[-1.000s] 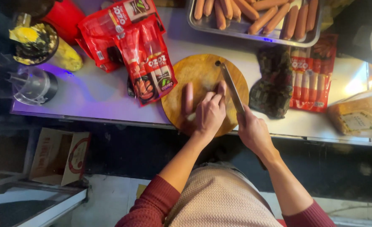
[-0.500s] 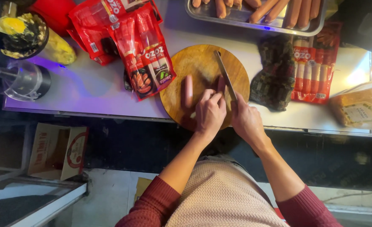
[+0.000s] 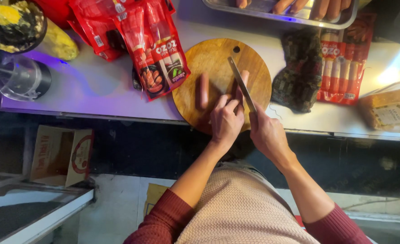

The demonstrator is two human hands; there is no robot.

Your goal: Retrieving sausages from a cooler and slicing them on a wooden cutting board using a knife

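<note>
Red sausage packs (image 3: 152, 49) beside board (image 3: 209, 58)

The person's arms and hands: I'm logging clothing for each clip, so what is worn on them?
Both forearms are bare, with dark red sleeves pushed up near the elbows. The left hand and right hand are bare: no gloves, and no rings or watch that I can make out.

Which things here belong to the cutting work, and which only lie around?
In use: knife in right hand; sausage under left hand; second sausage; round board.

Lying about: red packets, steel tray, dark cloth, blender jar, cardboard box.
</note>
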